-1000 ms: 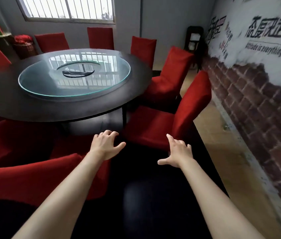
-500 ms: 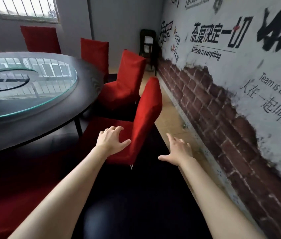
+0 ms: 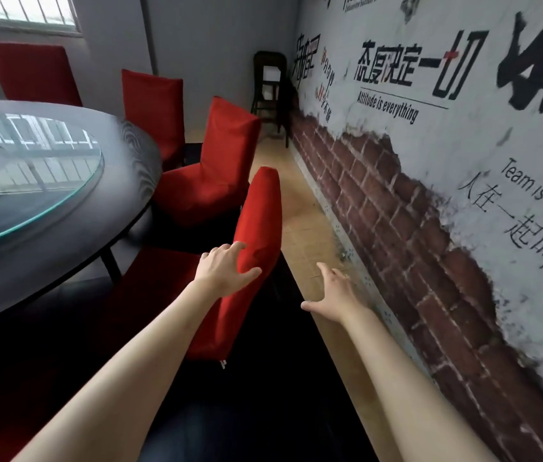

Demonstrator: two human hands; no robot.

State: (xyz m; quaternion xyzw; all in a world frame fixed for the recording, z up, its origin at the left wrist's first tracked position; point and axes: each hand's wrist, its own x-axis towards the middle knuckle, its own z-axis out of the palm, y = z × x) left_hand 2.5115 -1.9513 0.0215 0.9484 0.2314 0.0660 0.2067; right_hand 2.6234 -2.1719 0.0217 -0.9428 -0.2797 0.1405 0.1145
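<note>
The left hand (image 3: 226, 271) held the back of the nearest red chair (image 3: 258, 225) partway down its near edge. The thumb lay across the outer face, the fingers reached round to the seat side, and the red cover creased a little between them. This chair stood at the edge of the round dark surface (image 3: 63, 248), its seat turned toward it and its back toward the brick-patterned wall (image 3: 413, 228). The right hand (image 3: 336, 295) was open, fingers spread and thumb held out. It hung in the air over the wooden floor (image 3: 303, 235), between the chair back and the wall, and touched nothing.

A glass turntable (image 3: 36, 181) lay on the surface. A second red chair (image 3: 220, 161) stood just beyond the held one, with a third chair (image 3: 153, 108) and a fourth chair (image 3: 30, 75) farther round. A dark wooden chair (image 3: 268, 85) stood in the far corner against the wall, well apart from the hands.
</note>
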